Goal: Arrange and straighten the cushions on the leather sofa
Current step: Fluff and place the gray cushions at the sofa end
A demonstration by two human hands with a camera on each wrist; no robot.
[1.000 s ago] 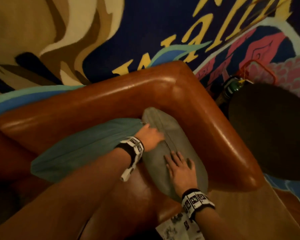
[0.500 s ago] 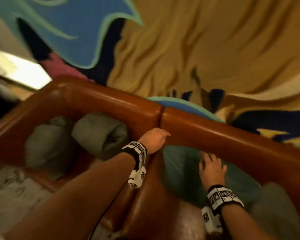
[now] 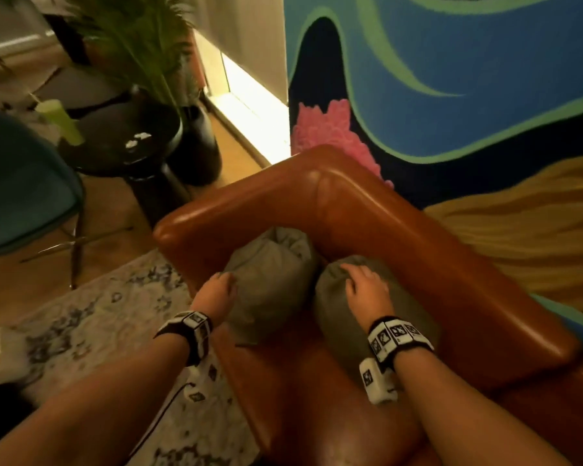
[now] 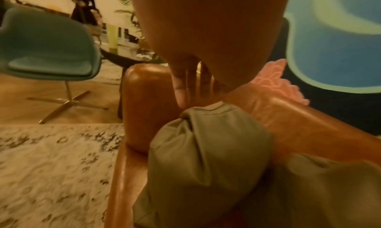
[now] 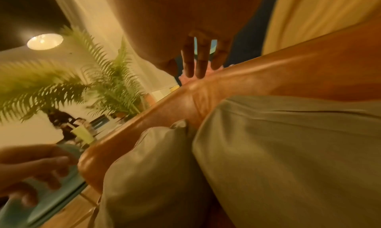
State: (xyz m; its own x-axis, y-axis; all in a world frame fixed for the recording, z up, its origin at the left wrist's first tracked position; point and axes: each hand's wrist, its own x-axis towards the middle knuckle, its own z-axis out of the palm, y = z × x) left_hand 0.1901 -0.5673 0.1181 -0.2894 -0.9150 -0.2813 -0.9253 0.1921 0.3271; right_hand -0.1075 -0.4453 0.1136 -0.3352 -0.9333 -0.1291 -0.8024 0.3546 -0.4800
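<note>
Head view looks down on the sofa corner; both wrist views face it close, low.

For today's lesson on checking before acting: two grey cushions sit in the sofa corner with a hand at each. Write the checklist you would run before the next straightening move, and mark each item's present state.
1. Left hand at the left cushion: ok, at its outer side, fingers relaxed.
2. Right hand on the right cushion: ok, it rests on top.
3. Firm grip on either cushion: not ok, neither hand holds fabric.
4. Cushions straight: not ok, both look slumped and creased.
5. Cushions backed by the sofa: ok, both sit in its corner.
6. Cushions apart: cannot tell, they may touch.
</note>
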